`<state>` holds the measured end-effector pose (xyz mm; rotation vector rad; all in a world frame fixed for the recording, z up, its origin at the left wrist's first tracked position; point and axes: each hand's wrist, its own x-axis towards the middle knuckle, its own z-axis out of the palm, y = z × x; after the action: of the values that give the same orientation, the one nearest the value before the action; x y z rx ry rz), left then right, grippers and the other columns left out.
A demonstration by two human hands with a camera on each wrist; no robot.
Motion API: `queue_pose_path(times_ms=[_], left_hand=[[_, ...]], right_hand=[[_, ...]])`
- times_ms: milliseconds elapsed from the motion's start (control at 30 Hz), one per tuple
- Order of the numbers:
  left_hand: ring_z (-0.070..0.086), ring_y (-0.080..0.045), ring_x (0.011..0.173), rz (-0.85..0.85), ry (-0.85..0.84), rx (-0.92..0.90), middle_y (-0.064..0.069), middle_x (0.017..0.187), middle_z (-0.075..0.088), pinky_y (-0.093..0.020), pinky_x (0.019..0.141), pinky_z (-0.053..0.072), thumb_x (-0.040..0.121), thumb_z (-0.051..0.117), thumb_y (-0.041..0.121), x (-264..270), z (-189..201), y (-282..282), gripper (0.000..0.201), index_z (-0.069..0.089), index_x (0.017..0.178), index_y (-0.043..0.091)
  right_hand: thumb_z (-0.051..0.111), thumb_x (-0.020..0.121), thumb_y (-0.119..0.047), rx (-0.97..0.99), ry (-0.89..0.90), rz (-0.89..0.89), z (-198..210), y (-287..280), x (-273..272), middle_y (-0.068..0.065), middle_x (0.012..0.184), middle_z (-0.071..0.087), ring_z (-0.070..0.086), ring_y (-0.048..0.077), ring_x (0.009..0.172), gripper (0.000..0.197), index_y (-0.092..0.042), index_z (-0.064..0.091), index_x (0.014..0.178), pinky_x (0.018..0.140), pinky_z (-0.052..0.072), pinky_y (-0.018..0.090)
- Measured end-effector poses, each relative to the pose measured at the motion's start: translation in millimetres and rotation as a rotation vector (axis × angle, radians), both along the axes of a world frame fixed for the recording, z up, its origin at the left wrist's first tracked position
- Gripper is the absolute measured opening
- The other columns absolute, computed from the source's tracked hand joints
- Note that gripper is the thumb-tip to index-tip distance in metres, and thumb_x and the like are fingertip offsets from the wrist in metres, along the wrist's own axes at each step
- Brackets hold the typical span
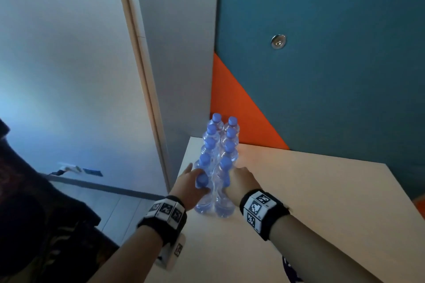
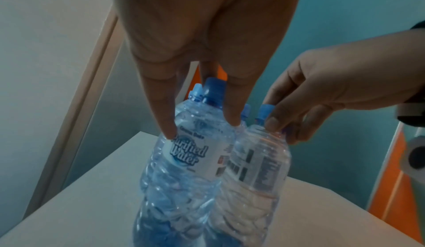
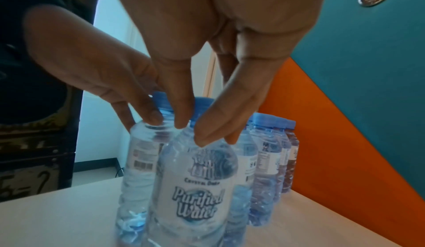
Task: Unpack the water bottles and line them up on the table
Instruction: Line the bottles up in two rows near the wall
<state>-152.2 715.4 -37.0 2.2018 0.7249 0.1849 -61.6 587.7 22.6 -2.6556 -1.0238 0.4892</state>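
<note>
Fingers (image 2: 232,112) of the left hand (image 1: 190,181) and right hand (image 1: 241,181) pinch the nearest water bottles' (image 1: 216,163) necks, double-rowed on the tabletop (image 1: 322,202); I'd steady them while separating.

We see our bare forearms, a black wristband (image 1: 161,216) on our left wrist set with white tiles of black square markers, a matching black band (image 1: 264,210) on our right wrist, a dark patterned garment (image 1: 34,202) at our left side
</note>
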Motion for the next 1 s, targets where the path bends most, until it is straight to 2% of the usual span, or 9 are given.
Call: queue_pose_path(times_ms=[100, 167, 333, 500, 567, 667, 767, 933, 1000], left_hand=[[0.055, -0.031, 0.109, -0.028, -0.056, 0.016, -0.011, 0.119, 0.056, -0.028, 0.085, 0.040, 0.067, 0.077, 0.013, 4.9, -1.9, 5.1, 0.036, 0.060, 0.099, 0.010], [0.058, -0.029, 0.099, -0.042, -0.077, 0.007, -0.008, 0.114, 0.057, -0.027, 0.081, 0.040, 0.065, 0.078, 0.013, 4.1, -3.5, 8.1, 0.036, 0.060, 0.096, 0.010], [0.057, -0.026, 0.096, -0.093, -0.080, 0.015, -0.005, 0.115, 0.057, -0.029, 0.083, 0.041, 0.066, 0.078, 0.016, -0.1, -1.1, 8.4, 0.036, 0.060, 0.097, 0.012], [0.060, -0.026, 0.093, -0.115, -0.051, -0.041, 0.002, 0.113, 0.058, -0.040, 0.082, 0.051, 0.055, 0.067, 0.044, -3.3, -1.3, 12.6, 0.037, 0.057, 0.087, 0.027], [0.060, -0.024, 0.090, -0.110, -0.058, -0.030, 0.004, 0.110, 0.059, -0.041, 0.081, 0.052, 0.057, 0.068, 0.040, -4.8, -0.8, 11.7, 0.026, 0.053, 0.078, 0.038], [0.061, -0.022, 0.088, -0.101, -0.089, -0.041, 0.005, 0.106, 0.063, -0.039, 0.083, 0.051, 0.058, 0.070, 0.037, -8.3, 1.1, 8.7, 0.026, 0.053, 0.076, 0.045], [0.063, -0.023, 0.090, -0.101, -0.070, -0.072, 0.003, 0.104, 0.066, -0.042, 0.085, 0.052, 0.058, 0.070, 0.036, -8.2, 3.6, 7.4, 0.033, 0.056, 0.088, 0.037], [0.062, -0.022, 0.093, -0.120, -0.083, -0.063, 0.005, 0.109, 0.063, -0.043, 0.087, 0.052, 0.057, 0.069, 0.039, -4.2, -0.1, 6.0, 0.035, 0.058, 0.089, 0.032], [0.061, -0.023, 0.095, -0.118, -0.080, -0.047, 0.002, 0.111, 0.062, -0.046, 0.088, 0.051, 0.059, 0.072, 0.034, -3.6, -2.6, 6.6, 0.037, 0.059, 0.093, 0.027]], right_hand=[[0.056, 0.087, -0.016, 0.048, -0.005, 0.001, -4.9, 3.2, -5.0, 0.020, 0.105, 0.064, 0.063, 0.035, 0.095, 0.018, -0.004, 0.059, 0.101, 0.075, 0.046, 0.031], [0.057, 0.086, -0.015, 0.077, -0.014, 0.000, -5.9, 2.9, -6.3, 0.021, 0.105, 0.063, 0.063, 0.036, 0.094, 0.019, -0.004, 0.057, 0.102, 0.077, 0.047, 0.032], [0.060, 0.084, -0.014, 0.076, -0.005, 0.025, 0.8, -1.9, -9.5, 0.022, 0.106, 0.062, 0.062, 0.036, 0.094, 0.018, -0.004, 0.056, 0.099, 0.076, 0.047, 0.033], [0.050, 0.091, -0.010, 0.049, -0.028, 0.056, 7.9, -7.5, -10.8, 0.021, 0.108, 0.063, 0.061, 0.036, 0.098, 0.014, -0.003, 0.053, 0.103, 0.078, 0.047, 0.036], [0.048, 0.092, -0.009, 0.033, -0.020, 0.062, 9.2, -10.5, -12.5, 0.021, 0.108, 0.062, 0.061, 0.036, 0.098, 0.015, -0.003, 0.053, 0.104, 0.079, 0.047, 0.036], [0.049, 0.092, -0.011, 0.028, -0.012, 0.070, 10.6, -14.4, -14.2, 0.020, 0.107, 0.062, 0.061, 0.036, 0.097, 0.013, -0.003, 0.053, 0.101, 0.078, 0.047, 0.037], [0.049, 0.091, -0.010, 0.038, 0.003, 0.072, 12.9, -16.3, -14.6, 0.020, 0.106, 0.063, 0.061, 0.036, 0.096, 0.012, -0.003, 0.054, 0.100, 0.075, 0.044, 0.034], [0.046, 0.092, -0.005, 0.021, -0.025, 0.108, 15.3, -15.0, -14.5, 0.022, 0.113, 0.061, 0.059, 0.038, 0.103, 0.018, 0.000, 0.053, 0.108, 0.084, 0.047, 0.040], [0.045, 0.093, -0.005, 0.015, -0.035, 0.112, 13.1, -14.5, -13.7, 0.023, 0.115, 0.059, 0.059, 0.038, 0.104, 0.020, 0.000, 0.051, 0.111, 0.085, 0.047, 0.041]])
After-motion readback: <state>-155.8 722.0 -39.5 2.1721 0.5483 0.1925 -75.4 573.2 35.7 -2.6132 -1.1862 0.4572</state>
